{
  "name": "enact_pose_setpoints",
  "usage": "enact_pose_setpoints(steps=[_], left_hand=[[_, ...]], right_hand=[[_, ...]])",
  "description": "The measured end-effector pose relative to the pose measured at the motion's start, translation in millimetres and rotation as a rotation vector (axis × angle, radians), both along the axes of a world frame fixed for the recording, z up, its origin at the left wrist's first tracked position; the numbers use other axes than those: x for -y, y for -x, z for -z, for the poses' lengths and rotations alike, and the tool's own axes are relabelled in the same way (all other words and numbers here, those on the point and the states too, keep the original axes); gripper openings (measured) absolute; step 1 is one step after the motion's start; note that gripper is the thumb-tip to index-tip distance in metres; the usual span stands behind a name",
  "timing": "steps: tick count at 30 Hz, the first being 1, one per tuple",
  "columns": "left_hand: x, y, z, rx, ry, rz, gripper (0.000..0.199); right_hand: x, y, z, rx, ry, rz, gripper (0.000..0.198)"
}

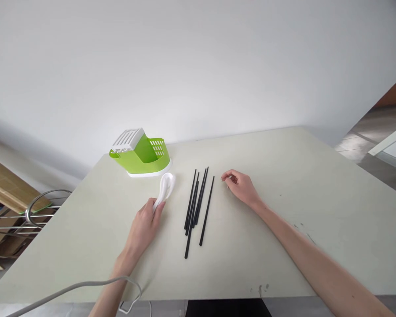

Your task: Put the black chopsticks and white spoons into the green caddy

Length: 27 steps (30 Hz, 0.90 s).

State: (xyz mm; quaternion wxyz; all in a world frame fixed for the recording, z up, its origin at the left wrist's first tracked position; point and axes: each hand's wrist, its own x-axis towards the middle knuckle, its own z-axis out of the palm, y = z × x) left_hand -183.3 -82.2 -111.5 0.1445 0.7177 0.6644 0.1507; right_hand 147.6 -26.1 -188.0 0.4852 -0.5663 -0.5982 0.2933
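My left hand (144,226) is closed around the handles of what look like white soup spoons (165,188), nested together with their bowls pointing away from me. Just right of them, several black chopsticks (194,202) lie on the table in a loose bunch, tips toward the wall. One chopstick (207,211) lies a little apart on the right side. My right hand (239,185) rests on the tabletop beyond that single stick, fingers curled in and nothing visible in them. Behind the spoons stands a green and white utensil holder (141,154) with a slotted white top and a perforated side.
The pale table (284,167) meets a white wall (198,66) at the back. A grey cable (86,285) loops over my left forearm at the front edge. Left of the table are a metal rack (28,215) and a wooden board (9,182).
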Motion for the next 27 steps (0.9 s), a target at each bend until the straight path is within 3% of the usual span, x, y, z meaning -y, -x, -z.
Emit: enact_pose_setpoints(steps=[6, 12, 19, 27], left_hand=[[7, -75, -5.2, 0.056, 0.087, 0.213, 0.036], [14, -131, -5.6, -0.126, 0.132, 0.364, 0.03], [20, -160, -3.0, -0.333, 0.171, 0.412, 0.032], [25, -176, 8.1, -0.398, 0.097, 0.436, 0.03]], right_hand=[[-3, -8, -6, -0.166, 0.058, 0.213, 0.016], [-9, -24, -7, -0.248, 0.066, 0.336, 0.015], [-16, -38, -3, -0.24, 0.042, 0.39, 0.015], [-20, -40, 2, -0.196, 0.04, 0.399, 0.016]])
